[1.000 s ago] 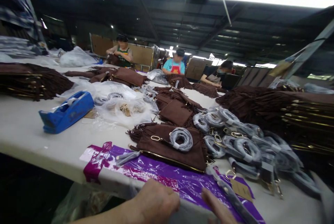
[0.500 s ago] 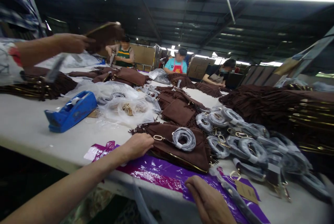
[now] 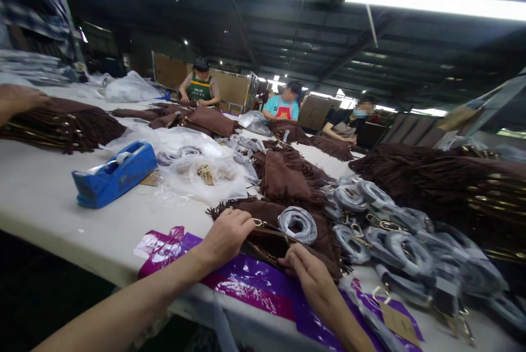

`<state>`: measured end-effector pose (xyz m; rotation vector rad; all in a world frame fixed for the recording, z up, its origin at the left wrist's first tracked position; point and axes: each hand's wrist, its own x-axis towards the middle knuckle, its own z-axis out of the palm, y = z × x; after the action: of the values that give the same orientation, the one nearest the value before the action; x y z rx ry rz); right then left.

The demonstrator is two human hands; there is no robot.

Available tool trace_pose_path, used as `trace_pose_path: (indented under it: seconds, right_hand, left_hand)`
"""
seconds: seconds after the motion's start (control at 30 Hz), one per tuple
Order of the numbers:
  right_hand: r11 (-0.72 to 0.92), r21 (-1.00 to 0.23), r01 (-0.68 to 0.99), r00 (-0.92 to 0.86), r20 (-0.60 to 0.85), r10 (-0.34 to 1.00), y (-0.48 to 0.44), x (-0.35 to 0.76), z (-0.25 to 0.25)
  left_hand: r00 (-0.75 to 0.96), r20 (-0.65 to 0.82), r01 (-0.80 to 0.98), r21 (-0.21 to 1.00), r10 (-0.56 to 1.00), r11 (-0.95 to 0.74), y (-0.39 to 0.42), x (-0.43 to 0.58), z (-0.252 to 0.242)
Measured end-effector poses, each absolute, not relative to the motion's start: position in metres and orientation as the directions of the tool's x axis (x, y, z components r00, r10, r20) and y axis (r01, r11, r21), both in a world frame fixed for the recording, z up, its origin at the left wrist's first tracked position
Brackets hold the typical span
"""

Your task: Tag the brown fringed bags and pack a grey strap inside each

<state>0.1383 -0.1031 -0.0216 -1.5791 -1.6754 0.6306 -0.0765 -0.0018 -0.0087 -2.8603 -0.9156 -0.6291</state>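
A brown fringed bag (image 3: 324, 248) lies on purple plastic wrapping (image 3: 263, 275) near the table's front edge, its zip side toward me and the mouth gaping. My left hand (image 3: 230, 231) grips the bag's left end by the zip, fingers curled over the edge. With thumb and fingers my right hand (image 3: 308, 270) pinches the front edge of the opening. On top of the bag rests a coiled strap in clear plastic (image 3: 297, 224), with a gold clip beside my left fingers. A brown card tag (image 3: 398, 320) lies right of my right hand.
A blue tape dispenser (image 3: 115, 176) stands at the left by crumpled clear plastic (image 3: 205, 168). Plastic-wrapped straps (image 3: 402, 242) are heaped at the right, before stacked fringed bags (image 3: 444, 177). Another person's hand (image 3: 20, 101) touches the left bag stack; several co-workers sit across the table.
My right hand has moved up from the purple plastic onto the bag's zip edge. The bag's mouth now gapes. At left, the other person's hand has come down to the bag stack.
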Motion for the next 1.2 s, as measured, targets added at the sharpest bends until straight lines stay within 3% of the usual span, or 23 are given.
trace_pose_path:
  seconds: [0.1, 0.17, 0.37, 0.53, 0.7, 0.97, 1.1, 1.2]
  right_hand:
    - [0.132, -0.750, 0.648, -0.006, 0.168, 0.986, -0.104, 0.151, -0.005]
    - [0.158, -0.688, 0.708, -0.068, 0.156, 0.985, -0.103, 0.159, 0.009]
    - [0.158, -0.664, 0.731, -0.143, 0.077, 0.987, -0.095, 0.175, 0.040]
    - [0.170, -0.675, 0.718, -0.138, 0.101, 0.985, -0.084, 0.189, 0.049]
    - [0.150, -0.701, 0.697, -0.122, 0.091, 0.988, -0.077, 0.195, 0.049]
    - [0.151, -0.762, 0.630, -0.096, 0.117, 0.989, -0.076, 0.206, 0.037]
    - [0.127, -0.833, 0.539, -0.062, 0.111, 0.992, -0.078, 0.218, 0.035]
    - [0.082, -0.904, 0.419, -0.033, 0.075, 0.997, -0.078, 0.227, 0.032]
  left_hand:
    - [0.861, 0.377, 0.364, 0.013, 0.341, -0.931, -0.024, -0.063, 0.004]
    - [0.905, 0.305, 0.307, 0.017, 0.297, -0.952, -0.035, -0.049, 0.003]
    - [0.922, 0.144, 0.361, 0.014, 0.359, -0.932, -0.043, -0.029, -0.022]
    - [0.936, 0.056, 0.343, 0.080, 0.347, -0.936, -0.046, -0.030, -0.001]
    - [0.913, 0.111, 0.382, 0.099, 0.391, -0.919, -0.040, 0.017, 0.001]
    - [0.890, 0.224, 0.314, 0.332, 0.398, -0.889, -0.004, 0.079, -0.027]
    - [0.878, 0.324, 0.190, 0.441, 0.353, -0.877, 0.000, 0.076, -0.027]
    - [0.877, 0.256, 0.221, 0.537, 0.407, -0.814, 0.003, 0.077, -0.019]
